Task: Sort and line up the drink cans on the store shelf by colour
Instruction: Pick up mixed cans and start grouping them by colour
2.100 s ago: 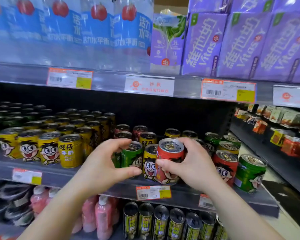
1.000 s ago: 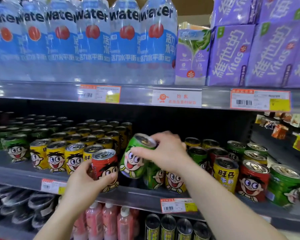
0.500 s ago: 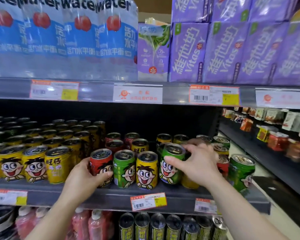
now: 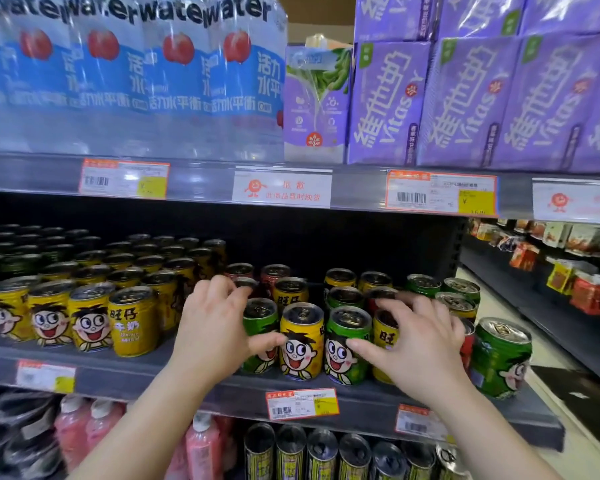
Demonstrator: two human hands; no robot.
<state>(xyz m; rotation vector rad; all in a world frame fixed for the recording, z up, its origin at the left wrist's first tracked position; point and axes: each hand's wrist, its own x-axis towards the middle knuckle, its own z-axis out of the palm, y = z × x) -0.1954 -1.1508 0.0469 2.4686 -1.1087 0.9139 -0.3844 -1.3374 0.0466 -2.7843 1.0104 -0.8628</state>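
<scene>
Small cartoon-face drink cans stand mixed on the middle shelf (image 4: 201, 379). In the front row are a green can (image 4: 262, 323), a yellow can (image 4: 302, 341) and a second green can (image 4: 347, 344). My left hand (image 4: 212, 330) is curled in front of the spot left of the first green can, thumb lying on that can's front; what sits under the palm is hidden. My right hand (image 4: 420, 351) curls over a half-hidden yellow can (image 4: 384, 336), with its thumb tip touching the second green can. Red cans (image 4: 274, 273) stand behind.
A sorted block of yellow cans (image 4: 132, 320) fills the shelf's left side. More green cans (image 4: 499, 358) stand at the right end, near the shelf edge. The shelf above (image 4: 284, 188) hangs low, holding water bottles and purple cartons. Bottles and dark cans sit below.
My left hand has slid right from the red can it held and now covers it. My right hand has set the green can upright in the front row and shifted right onto the yellow can.
</scene>
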